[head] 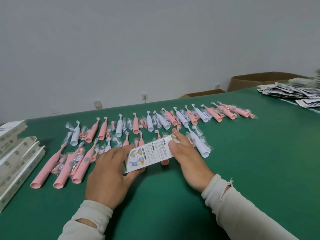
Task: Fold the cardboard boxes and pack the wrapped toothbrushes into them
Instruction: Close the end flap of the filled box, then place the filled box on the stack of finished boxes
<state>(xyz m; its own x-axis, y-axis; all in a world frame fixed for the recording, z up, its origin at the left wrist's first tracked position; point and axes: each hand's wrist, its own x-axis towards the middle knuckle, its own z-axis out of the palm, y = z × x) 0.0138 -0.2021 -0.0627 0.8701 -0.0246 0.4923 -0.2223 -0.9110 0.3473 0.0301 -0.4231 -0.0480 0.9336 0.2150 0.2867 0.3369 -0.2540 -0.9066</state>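
Observation:
A long white printed cardboard box (151,153) is held between both hands above the green table (242,161). My left hand (110,175) grips its near end, fingers under it and thumb along the top. My right hand (188,158) holds the far end, thumb on the printed face and fingers behind the end flap. Several pink and white wrapped toothbrushes (119,129) lie in rows beyond the box, and three large pink ones (59,168) lie to the left.
Several folded white boxes (16,156) are stacked at the table's left edge. A pile of flat printed sheets (294,93) lies at the far right. Brown cartons (259,80) stand behind the table against the wall.

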